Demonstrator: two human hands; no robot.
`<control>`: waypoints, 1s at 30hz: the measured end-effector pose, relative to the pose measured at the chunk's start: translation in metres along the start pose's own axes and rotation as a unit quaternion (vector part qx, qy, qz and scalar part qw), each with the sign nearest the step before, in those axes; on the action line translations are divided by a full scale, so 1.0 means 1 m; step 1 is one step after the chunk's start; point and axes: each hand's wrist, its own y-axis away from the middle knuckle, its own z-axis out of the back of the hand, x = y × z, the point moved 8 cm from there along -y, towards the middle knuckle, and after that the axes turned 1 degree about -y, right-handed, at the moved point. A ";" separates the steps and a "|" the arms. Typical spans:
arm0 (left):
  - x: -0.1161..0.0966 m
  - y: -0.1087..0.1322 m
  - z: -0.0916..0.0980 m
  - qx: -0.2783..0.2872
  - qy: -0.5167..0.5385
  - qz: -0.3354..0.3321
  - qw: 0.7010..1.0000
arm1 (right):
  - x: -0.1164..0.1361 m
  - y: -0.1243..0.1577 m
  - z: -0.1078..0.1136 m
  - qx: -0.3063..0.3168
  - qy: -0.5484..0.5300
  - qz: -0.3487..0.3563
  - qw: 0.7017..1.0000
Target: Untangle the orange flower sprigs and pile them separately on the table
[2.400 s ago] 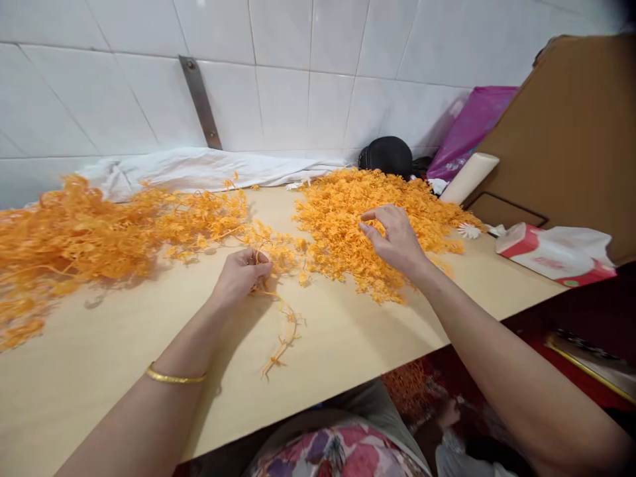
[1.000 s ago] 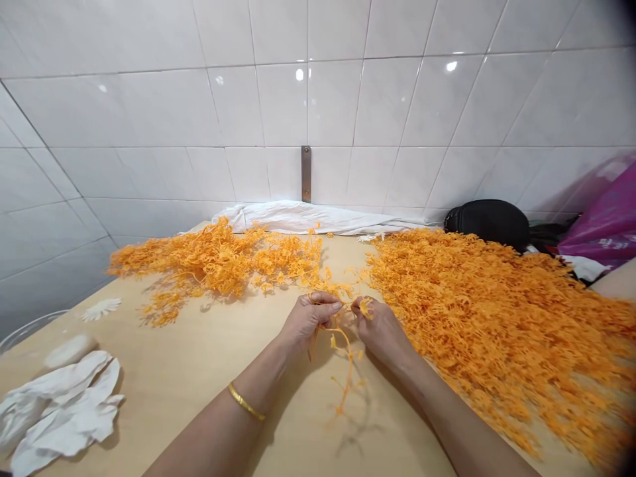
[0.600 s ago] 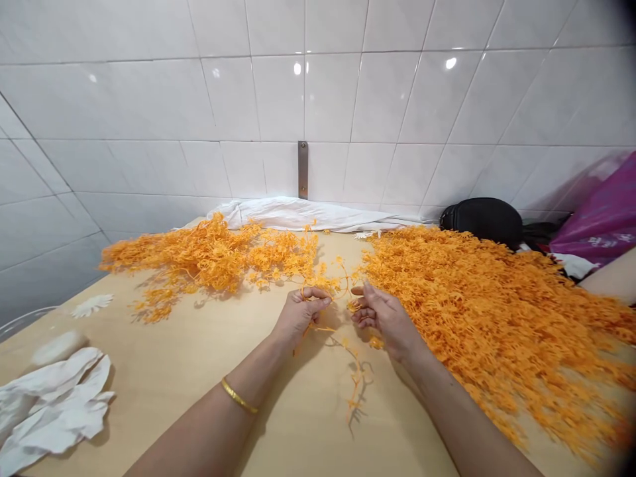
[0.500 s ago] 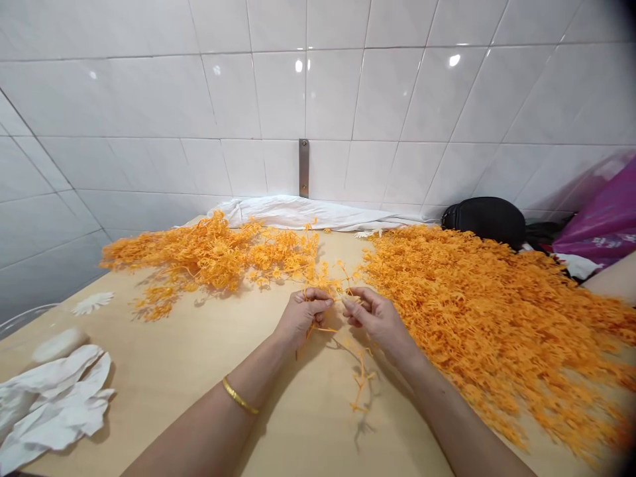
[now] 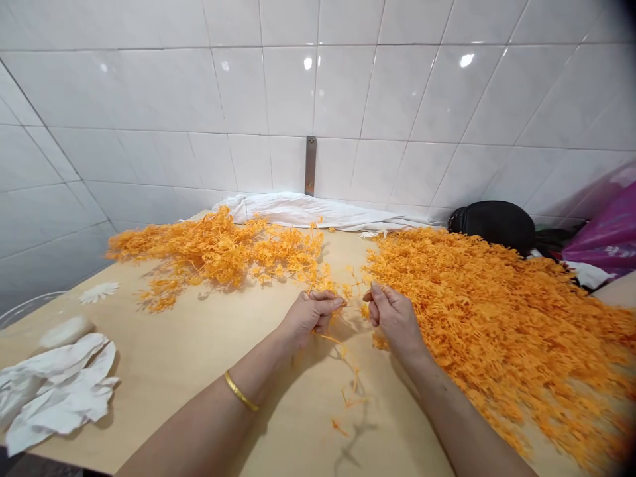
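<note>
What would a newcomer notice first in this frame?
The eye goes first to the big orange flower pile covering the right half of the table, with a smaller heap at the back left. In the middle, the left hand and right hand pinch a thin orange strand that trails toward the near edge. A crumpled white cloth lies at the far left.

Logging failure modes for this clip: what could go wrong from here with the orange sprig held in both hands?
1. The left hand and right hand pinch the thin orange sprig by the fingertips only. A hard pull might snap it or flick bits across the table.
2. The hands work in the narrow gap between the left pile and the right pile. The sprig may snag strands and mix the two.
</note>
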 end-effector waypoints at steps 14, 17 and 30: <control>0.014 0.005 -0.009 -0.023 -0.085 0.030 0.996 | 0.051 0.013 0.022 -0.037 0.113 0.155 0.981; 0.008 0.007 -0.015 -0.005 -0.101 0.003 0.995 | 0.059 0.025 -0.015 0.072 0.264 0.220 0.936; -0.004 0.009 -0.028 0.041 -0.117 -0.027 0.992 | 0.039 0.008 0.003 -0.089 0.202 0.154 0.963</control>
